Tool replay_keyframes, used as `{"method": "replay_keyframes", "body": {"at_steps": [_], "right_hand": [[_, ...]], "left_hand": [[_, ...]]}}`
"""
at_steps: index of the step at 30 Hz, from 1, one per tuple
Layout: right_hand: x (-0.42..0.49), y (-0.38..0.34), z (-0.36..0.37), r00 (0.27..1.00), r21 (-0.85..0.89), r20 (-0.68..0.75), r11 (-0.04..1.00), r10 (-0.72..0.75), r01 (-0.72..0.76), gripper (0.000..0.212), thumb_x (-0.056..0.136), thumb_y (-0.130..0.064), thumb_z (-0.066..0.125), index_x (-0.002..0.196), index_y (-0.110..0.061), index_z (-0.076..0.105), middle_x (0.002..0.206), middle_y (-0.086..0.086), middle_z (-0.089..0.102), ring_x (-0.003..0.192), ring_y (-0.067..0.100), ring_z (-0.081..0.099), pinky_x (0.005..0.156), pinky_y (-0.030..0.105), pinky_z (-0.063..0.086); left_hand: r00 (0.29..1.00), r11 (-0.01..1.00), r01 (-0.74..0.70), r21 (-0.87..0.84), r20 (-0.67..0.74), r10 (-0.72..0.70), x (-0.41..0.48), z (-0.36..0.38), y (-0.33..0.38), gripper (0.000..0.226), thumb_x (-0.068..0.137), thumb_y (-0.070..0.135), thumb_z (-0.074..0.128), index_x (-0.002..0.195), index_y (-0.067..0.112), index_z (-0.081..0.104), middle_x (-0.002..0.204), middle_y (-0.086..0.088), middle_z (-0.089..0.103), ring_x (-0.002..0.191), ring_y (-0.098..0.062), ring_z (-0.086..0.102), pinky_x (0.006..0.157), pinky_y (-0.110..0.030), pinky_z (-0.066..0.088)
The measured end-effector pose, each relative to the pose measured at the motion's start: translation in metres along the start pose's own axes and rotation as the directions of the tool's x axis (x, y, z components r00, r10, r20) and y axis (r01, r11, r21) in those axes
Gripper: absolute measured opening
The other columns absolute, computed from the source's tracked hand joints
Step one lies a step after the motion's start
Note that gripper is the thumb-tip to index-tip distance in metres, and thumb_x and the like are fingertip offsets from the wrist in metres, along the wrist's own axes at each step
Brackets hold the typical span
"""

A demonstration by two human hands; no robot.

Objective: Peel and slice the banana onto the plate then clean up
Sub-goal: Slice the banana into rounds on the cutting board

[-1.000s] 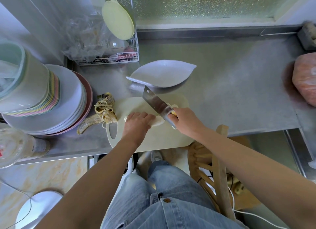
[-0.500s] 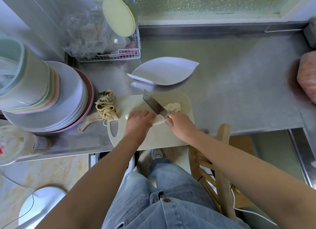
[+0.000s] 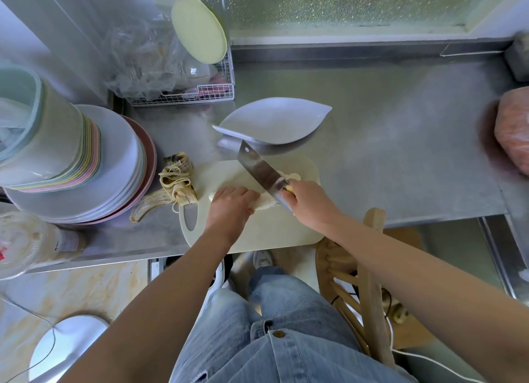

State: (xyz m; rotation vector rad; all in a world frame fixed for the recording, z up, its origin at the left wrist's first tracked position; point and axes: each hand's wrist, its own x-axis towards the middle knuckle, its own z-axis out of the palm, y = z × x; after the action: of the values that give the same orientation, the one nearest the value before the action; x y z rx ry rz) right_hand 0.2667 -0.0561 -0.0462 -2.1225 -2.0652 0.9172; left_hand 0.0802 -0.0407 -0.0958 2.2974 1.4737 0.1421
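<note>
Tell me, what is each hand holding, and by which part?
The right hand grips the cleaver by its handle, mostly hidden in the fist. The left hand curls over the peeled banana, holding its uncut part against the cutting board.

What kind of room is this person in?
Most likely a kitchen: a knife over a banana on a cutting board, plates stacked on the metal counter, and a wire dish rack behind.
</note>
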Motion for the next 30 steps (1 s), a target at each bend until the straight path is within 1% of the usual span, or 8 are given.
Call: {"method": "replay_keyframes", "body": {"at_steps": [3, 10, 14, 19, 24, 26, 28, 30], "right_hand": [[-0.001, -0.001, 0.002, 0.999, -0.002, 0.025, 1.0, 0.02, -0.02, 0.031, 0.1, -0.026, 0.038, 0.111, -0.003, 0.056, 0.096, 0.018, 0.063, 0.089, 0.034, 0.058, 0.066, 0.032, 0.036], [-0.004, -0.002, 0.004, 0.999, 0.016, 0.009, 0.999, 0.045, -0.045, 0.027, 0.099, -0.027, 0.039, 0.098, -0.006, 0.055, 0.088, 0.014, 0.059, 0.084, 0.033, 0.057, 0.065, 0.033, 0.036], [-0.005, -0.001, 0.006, 0.999, 0.0, 0.012, 0.999, 0.037, -0.037, 0.021, 0.1, -0.026, 0.037, 0.091, -0.011, 0.049, 0.082, 0.008, 0.054, 0.081, 0.029, 0.055, 0.066, 0.031, 0.033], [-0.004, -0.002, 0.016, 0.999, -0.014, 0.019, 0.999, 0.05, -0.05, 0.029, 0.101, -0.027, 0.038, 0.109, -0.005, 0.056, 0.095, 0.013, 0.062, 0.092, 0.03, 0.059, 0.071, 0.032, 0.039], [-0.003, 0.0, 0.03, 0.996, -0.025, 0.027, 0.996, 0.084, -0.083, 0.03, 0.101, -0.03, 0.038, 0.104, -0.006, 0.056, 0.079, 0.007, 0.052, 0.076, 0.026, 0.053, 0.065, 0.03, 0.033], [-0.006, 0.0, 0.026, 0.997, 0.003, 0.009, 0.997, 0.072, -0.072, 0.026, 0.101, -0.029, 0.038, 0.094, -0.008, 0.053, 0.077, 0.004, 0.048, 0.073, 0.022, 0.05, 0.066, 0.03, 0.033], [-0.008, 0.0, 0.018, 0.998, 0.033, -0.023, 0.998, 0.06, -0.059, 0.024, 0.101, -0.028, 0.038, 0.091, -0.01, 0.051, 0.078, 0.006, 0.052, 0.074, 0.022, 0.05, 0.066, 0.03, 0.033], [-0.007, 0.002, 0.011, 0.999, 0.028, -0.039, 0.999, 0.037, -0.036, 0.027, 0.101, -0.028, 0.039, 0.097, -0.007, 0.055, 0.085, 0.011, 0.059, 0.077, 0.025, 0.054, 0.066, 0.03, 0.033]], "left_hand": [[1.0, 1.0, 0.0, 0.003, 0.003, 0.0, 0.0, -0.001, 0.001, 0.033, 0.08, 0.019, 0.07, 0.113, 0.023, 0.065, 0.103, 0.002, 0.067, 0.101, -0.025, 0.058, 0.093, -0.032, 0.037], [1.0, 1.0, 0.006, -0.006, -0.01, -0.006, -0.001, -0.001, 0.0, 0.033, 0.078, 0.018, 0.071, 0.111, 0.022, 0.067, 0.1, 0.002, 0.068, 0.097, -0.026, 0.059, 0.09, -0.032, 0.039], [0.999, 1.0, 0.004, -0.014, -0.036, -0.004, -0.002, 0.0, 0.0, 0.033, 0.073, 0.014, 0.076, 0.105, 0.021, 0.07, 0.094, 0.002, 0.069, 0.09, -0.027, 0.06, 0.083, -0.033, 0.043], [1.0, 1.0, 0.007, -0.021, -0.029, -0.007, -0.002, -0.002, 0.002, 0.034, 0.076, 0.015, 0.073, 0.11, 0.022, 0.069, 0.098, 0.002, 0.068, 0.095, -0.026, 0.059, 0.086, -0.032, 0.041], [0.999, 0.999, 0.01, -0.032, -0.03, -0.011, -0.002, -0.002, 0.003, 0.035, 0.073, 0.013, 0.075, 0.107, 0.02, 0.069, 0.096, 0.0, 0.069, 0.093, -0.028, 0.06, 0.085, -0.034, 0.043], [1.0, 1.0, 0.01, -0.025, -0.024, -0.011, -0.002, -0.002, 0.002, 0.035, 0.074, 0.014, 0.074, 0.108, 0.021, 0.069, 0.097, 0.001, 0.069, 0.094, -0.028, 0.06, 0.086, -0.034, 0.043], [1.0, 1.0, 0.007, -0.024, -0.028, -0.008, -0.002, -0.002, 0.002, 0.034, 0.076, 0.014, 0.073, 0.109, 0.021, 0.068, 0.099, 0.001, 0.069, 0.096, -0.028, 0.06, 0.088, -0.033, 0.042], [1.0, 1.0, 0.011, -0.023, -0.029, -0.012, -0.003, -0.003, 0.003, 0.034, 0.078, 0.014, 0.072, 0.111, 0.022, 0.068, 0.1, 0.002, 0.069, 0.097, -0.027, 0.059, 0.089, -0.033, 0.041]]}}
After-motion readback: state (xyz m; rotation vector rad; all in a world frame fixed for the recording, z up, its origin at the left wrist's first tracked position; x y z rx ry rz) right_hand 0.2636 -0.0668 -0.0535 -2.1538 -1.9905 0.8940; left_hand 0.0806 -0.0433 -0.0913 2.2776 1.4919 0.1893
